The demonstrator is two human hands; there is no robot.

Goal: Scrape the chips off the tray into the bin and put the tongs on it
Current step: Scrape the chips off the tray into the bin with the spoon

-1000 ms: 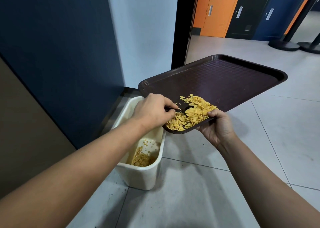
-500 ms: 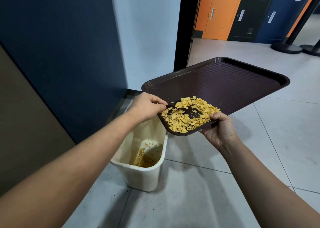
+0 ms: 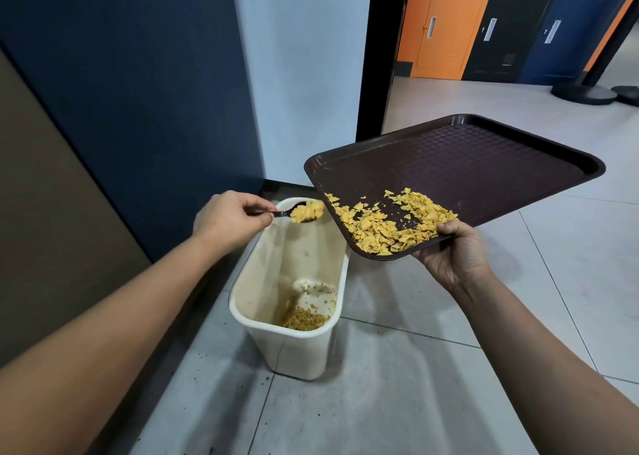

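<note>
Head view, left hand (image 3: 232, 220) pinching chip-laden tongs (image 3: 294, 211), apparently, over bin (image 3: 249, 313), right hand (image 3: 453, 250) gripping tray (image 3: 484, 164)

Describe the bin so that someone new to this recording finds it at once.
Look where the dark blue wall meets the tiled floor. The bin stands there, below the left hand: cream, open-topped, with yellow crumbs at the bottom.

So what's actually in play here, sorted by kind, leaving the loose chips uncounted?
Trays: 1, the brown tray, held by the right hand.
Bins: 1, the cream bin.
Utensils: 1, the dark scoop, loaded with chips, gripped by the left hand.
Hands: 2.
Total: 5.
</note>
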